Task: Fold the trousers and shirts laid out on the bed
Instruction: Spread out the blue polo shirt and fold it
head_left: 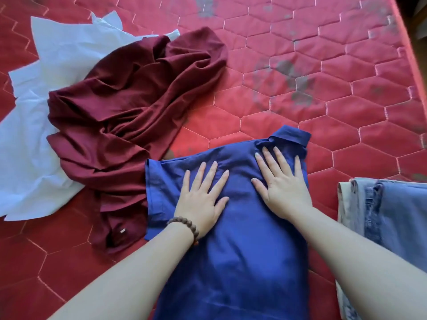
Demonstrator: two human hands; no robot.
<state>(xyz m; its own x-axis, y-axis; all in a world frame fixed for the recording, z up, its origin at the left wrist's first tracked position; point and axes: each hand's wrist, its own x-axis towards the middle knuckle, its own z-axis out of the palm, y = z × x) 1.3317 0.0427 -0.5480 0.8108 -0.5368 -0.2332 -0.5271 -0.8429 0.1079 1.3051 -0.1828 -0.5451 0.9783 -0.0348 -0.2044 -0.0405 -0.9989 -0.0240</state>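
Note:
A blue collared shirt (233,250) lies lengthwise on the red mattress (323,65), collar at the far end and one short sleeve sticking out to the left. My left hand (201,199) lies flat on its upper middle with fingers spread; a wooden bead bracelet circles that wrist. My right hand (282,181) presses flat on the shirt just below the collar. A crumpled maroon garment (129,107) is heaped to the left, partly over a white garment (46,65). Folded light-blue jeans (392,218) sit at the right edge.
The quilted mattress has a hexagon stitch pattern with grey worn patches in the far middle. Its right edge runs along the top right corner, with a dark floor beyond.

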